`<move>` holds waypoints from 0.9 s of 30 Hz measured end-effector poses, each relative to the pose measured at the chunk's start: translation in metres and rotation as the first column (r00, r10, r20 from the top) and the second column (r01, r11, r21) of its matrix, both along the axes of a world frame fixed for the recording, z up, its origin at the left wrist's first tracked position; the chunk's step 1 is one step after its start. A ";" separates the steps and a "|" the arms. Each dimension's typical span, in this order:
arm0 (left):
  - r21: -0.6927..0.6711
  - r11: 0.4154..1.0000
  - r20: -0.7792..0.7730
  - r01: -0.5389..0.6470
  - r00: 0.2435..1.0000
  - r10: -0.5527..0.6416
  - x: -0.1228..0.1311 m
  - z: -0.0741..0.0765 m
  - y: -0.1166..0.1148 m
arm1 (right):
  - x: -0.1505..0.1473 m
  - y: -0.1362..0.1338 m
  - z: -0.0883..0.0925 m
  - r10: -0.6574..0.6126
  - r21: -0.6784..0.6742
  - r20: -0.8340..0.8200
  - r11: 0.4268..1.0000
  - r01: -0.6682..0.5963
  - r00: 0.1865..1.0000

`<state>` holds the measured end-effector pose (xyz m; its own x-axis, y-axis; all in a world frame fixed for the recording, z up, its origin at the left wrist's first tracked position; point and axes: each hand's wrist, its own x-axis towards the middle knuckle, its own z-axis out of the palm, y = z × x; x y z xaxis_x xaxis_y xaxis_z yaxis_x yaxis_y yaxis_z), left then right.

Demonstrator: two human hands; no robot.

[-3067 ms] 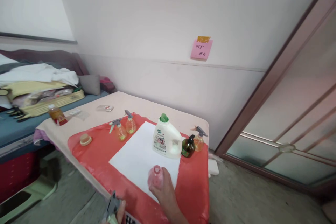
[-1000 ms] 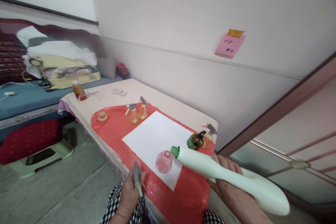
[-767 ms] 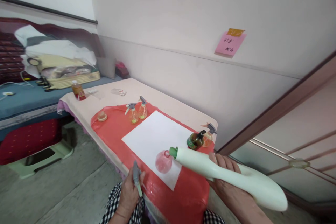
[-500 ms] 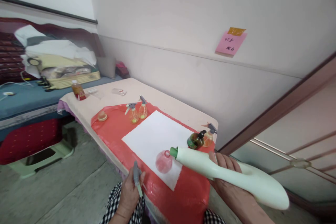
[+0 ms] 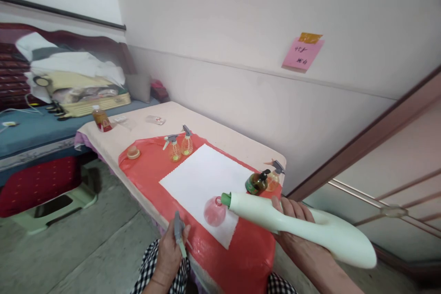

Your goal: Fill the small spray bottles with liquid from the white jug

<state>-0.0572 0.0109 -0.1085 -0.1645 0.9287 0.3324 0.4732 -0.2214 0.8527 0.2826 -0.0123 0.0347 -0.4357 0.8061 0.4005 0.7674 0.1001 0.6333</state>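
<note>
On the white sheet [image 5: 203, 165] sits a round, see-through pink bottle [image 5: 215, 213] with its mouth uncovered. My right hand [image 5: 292, 216] wraps round the handle of a long, pale green watering can [image 5: 327, 234]. Its green spout tip is right by the pink bottle's mouth; whether they touch I cannot tell. Below the table's front edge, my left hand [image 5: 170, 245] grips a grey and pale green spray head [image 5: 179, 234] with a thin tube. A dark green pump bottle [image 5: 255, 184] lies or leans beyond the watering can's spout.
Red plastic sheeting [image 5: 144, 170] covers the near part of the table. Two clear spray bottles [image 5: 175, 151] stand at the sheet's far side, another spray bottle [image 5: 274, 180] at the right. A small round lidded tub [image 5: 133, 152], an amber bottle [image 5: 101, 119] and a stool [image 5: 44, 188] are leftward.
Almost nothing differs. The rear of the watering can has lifted very slightly in my right hand, and the view has shifted a little. Both hands keep their hold.
</note>
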 end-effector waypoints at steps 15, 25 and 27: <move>-0.012 1.000 -0.024 -0.012 1.000 0.012 -0.001 -0.003 0.000 | 0.003 0.000 0.002 -0.007 -0.041 -0.006 0.999 0.006 1.000; 0.003 1.000 0.001 0.009 1.000 -0.009 0.000 0.003 0.000 | 0.002 0.001 0.003 -0.012 -0.028 -0.004 1.000 0.012 1.000; 0.012 1.000 0.009 0.008 1.000 -0.008 0.001 0.004 0.000 | 0.002 0.001 0.003 -0.017 -0.032 0.014 0.999 0.017 1.000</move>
<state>-0.0563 0.0106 -0.1043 -0.1599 0.9260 0.3421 0.4638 -0.2354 0.8541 0.2847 -0.0114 0.0375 -0.4272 0.8258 0.3683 0.7603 0.1076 0.6406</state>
